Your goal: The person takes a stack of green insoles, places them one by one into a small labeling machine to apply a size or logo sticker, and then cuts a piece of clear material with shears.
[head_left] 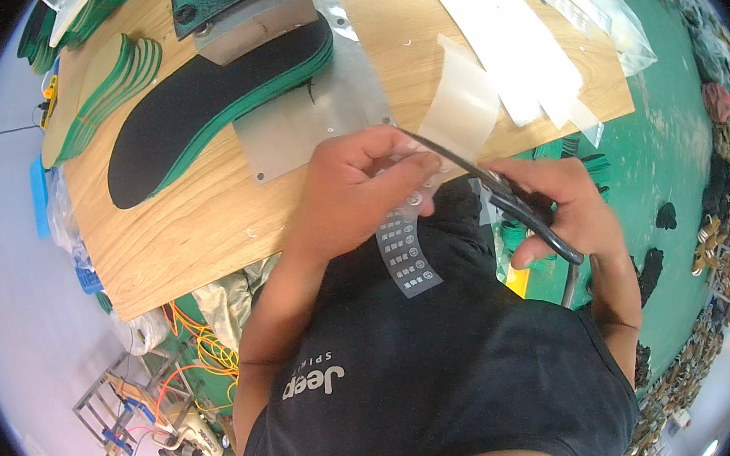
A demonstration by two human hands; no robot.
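Over the front edge of the table, my left hand (340,195) pinches a clear film strip printed with rows of small pale labels (408,259). The strip's lower end hangs in front of my black top. My right hand (566,197) is closed round the handles of a pair of dark scissors (524,214). Their blades point up and left, reaching close to the fingers of my left hand. Whether the blades touch the film is hidden by my fingers. Just beyond lies a translucent film sheet (458,102) on the table.
A stack of black-topped green insoles (216,111) lies on the wooden table (159,255), partly over a metal plate (288,143). A metal block (257,31) stands behind. More insoles (102,95) sit at left, white sheets (509,33) at right. Orange cables (195,364) hang below left.
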